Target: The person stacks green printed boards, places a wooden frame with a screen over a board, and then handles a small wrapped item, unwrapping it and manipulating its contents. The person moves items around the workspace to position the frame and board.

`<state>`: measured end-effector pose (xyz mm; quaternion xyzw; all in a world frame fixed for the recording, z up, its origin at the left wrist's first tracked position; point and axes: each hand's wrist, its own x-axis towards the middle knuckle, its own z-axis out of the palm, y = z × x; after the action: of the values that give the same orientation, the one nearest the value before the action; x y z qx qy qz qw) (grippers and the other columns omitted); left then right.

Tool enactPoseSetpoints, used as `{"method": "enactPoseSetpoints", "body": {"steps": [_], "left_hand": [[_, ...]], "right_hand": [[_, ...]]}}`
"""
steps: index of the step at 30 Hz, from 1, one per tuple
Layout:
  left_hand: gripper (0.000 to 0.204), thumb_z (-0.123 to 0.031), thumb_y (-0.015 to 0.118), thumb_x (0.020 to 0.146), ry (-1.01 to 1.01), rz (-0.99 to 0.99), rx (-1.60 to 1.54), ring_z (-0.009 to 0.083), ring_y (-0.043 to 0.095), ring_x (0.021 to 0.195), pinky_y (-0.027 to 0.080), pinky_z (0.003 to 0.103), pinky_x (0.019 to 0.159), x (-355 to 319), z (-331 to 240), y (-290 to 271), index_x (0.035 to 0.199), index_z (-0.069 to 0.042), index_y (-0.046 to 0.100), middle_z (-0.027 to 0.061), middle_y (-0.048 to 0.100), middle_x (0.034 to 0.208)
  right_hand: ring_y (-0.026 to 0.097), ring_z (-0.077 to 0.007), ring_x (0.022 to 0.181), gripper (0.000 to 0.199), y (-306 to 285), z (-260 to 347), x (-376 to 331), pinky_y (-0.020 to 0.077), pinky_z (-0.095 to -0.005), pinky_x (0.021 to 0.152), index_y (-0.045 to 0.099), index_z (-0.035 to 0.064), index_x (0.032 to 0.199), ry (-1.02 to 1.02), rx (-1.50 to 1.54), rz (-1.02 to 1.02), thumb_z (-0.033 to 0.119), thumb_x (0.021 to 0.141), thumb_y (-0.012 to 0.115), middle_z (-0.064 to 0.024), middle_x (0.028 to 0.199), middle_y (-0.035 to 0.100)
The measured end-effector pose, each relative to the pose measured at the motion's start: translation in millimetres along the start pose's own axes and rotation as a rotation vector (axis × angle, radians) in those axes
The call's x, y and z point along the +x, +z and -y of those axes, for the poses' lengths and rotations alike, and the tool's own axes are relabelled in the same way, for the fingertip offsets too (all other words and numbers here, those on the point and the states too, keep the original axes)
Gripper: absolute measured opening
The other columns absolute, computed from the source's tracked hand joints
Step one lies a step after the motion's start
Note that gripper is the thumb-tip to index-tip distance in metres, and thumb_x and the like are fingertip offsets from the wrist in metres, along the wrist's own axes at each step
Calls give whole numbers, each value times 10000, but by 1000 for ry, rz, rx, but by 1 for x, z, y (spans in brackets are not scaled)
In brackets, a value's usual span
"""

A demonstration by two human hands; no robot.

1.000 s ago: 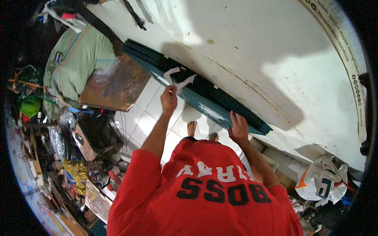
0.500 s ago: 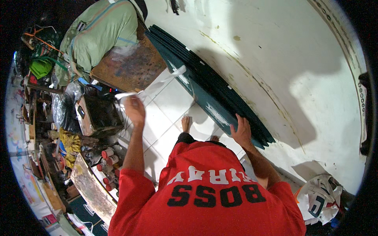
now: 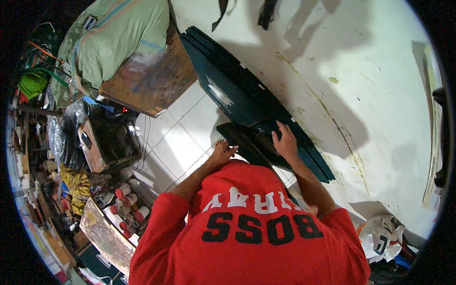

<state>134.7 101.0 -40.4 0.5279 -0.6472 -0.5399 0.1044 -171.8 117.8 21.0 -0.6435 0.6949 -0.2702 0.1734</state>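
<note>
The right hand (image 3: 286, 141) lies open, fingers spread, flat on the stack of dark green boards (image 3: 237, 95) leaning against the white wall (image 3: 361, 71). The left hand (image 3: 223, 153) is loosely open beside the stack's lower edge, gripping nothing, its forearm angled down over the tiled floor (image 3: 175, 142). Red-capped cans (image 3: 128, 209) stand in a cluttered tray at lower left.

Matt dark-teal panels (image 3: 247, 102), glossy white floor tiles (image 3: 175, 142), stained rough white wall (image 3: 361, 85).
</note>
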Motion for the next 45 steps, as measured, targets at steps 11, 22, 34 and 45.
{"method": "enactPoseSetpoints", "body": {"steps": [11, 22, 34, 45], "left_hand": [[552, -496, 703, 899, -19, 163, 108, 248, 710, 703, 559, 383, 648, -1, -17, -45, 827, 51, 671, 177, 722, 767], [715, -723, 491, 858, 4, 211, 236, 416, 387, 1196, 262, 508, 994, 50, 31, -15, 968, -75, 775, 287, 578, 1195], [625, -585, 545, 931, -150, 121, 57, 319, 554, 856, 437, 447, 786, 60, 38, 2, 1092, 2, 686, 203, 660, 1082], [712, -386, 721, 888, -334, 288, -448, 380, 658, 907, 529, 462, 771, 10, -7, -30, 1402, 26, 451, 224, 652, 1166]], "right_hand": [[568, -428, 1180, 513, 49, 41, 44, 489, -468, 992, 523, 24, 1337, 58, -21, -13, 218, 882, 661, -262, 1285, 572], [569, -437, 1124, 464, 49, 61, 20, 476, -499, 975, 556, 28, 1292, 169, 179, 125, 219, 884, 668, -256, 1223, 577], [444, -431, 1248, 658, -17, -5, -51, 360, -553, 1063, 439, 79, 1463, 171, -401, -216, 173, 835, 613, -207, 1374, 456], [515, -426, 1152, 514, -9, -19, -77, 417, -492, 987, 562, 45, 1332, 194, -283, -159, 188, 849, 664, -218, 1283, 516]]}}
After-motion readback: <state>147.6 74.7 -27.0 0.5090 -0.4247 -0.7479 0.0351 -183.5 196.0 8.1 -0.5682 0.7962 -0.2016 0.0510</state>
